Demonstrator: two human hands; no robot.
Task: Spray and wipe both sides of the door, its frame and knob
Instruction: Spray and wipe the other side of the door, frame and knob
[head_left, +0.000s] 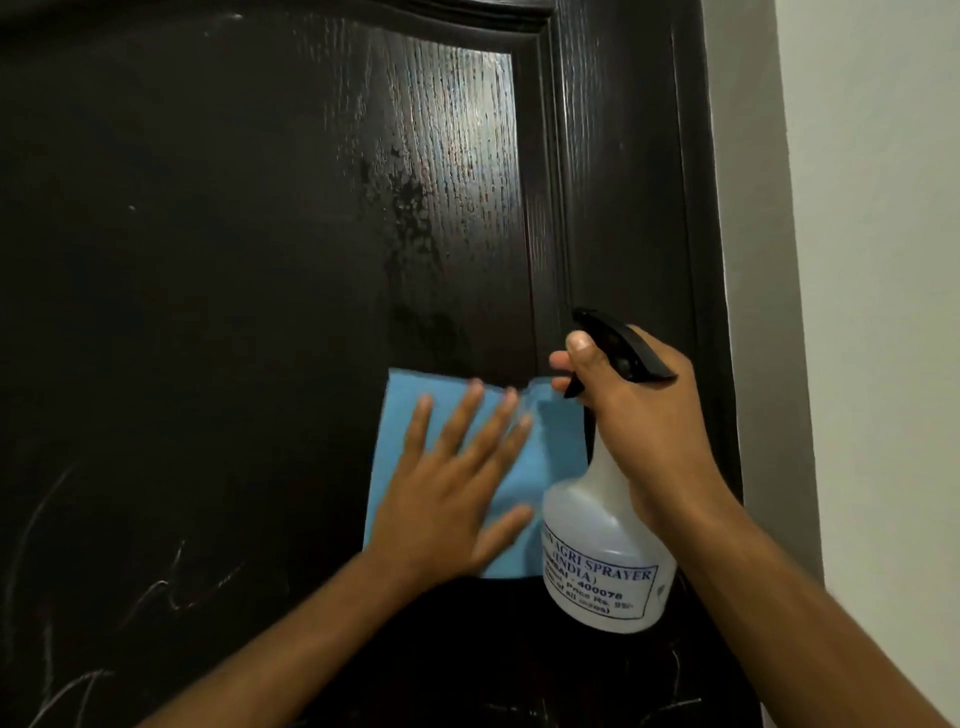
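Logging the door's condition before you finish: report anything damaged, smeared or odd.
Pale scratch-like scribbles mark the dark door at lower left and along the bottom right. Wet spray streaks glisten on the panel above the blue cloth, unwiped. Cloth and spray bottle look normal.

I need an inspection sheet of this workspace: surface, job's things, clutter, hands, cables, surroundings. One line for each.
Surface: dark wood-grain door, wet droplets on the upper panel, pale scratch marks lower left.
Job's things: blue cleaning cloth flat against the door; translucent white spray bottle with black trigger head and printed label. Knob not in view.
Clutter: nothing seen.
Hands: left hand presses the cloth with straight, spread fingers; right hand grips the bottle neck, fingers at the trigger.
Cables: nothing seen.
Surroundings: pale wall on the right.
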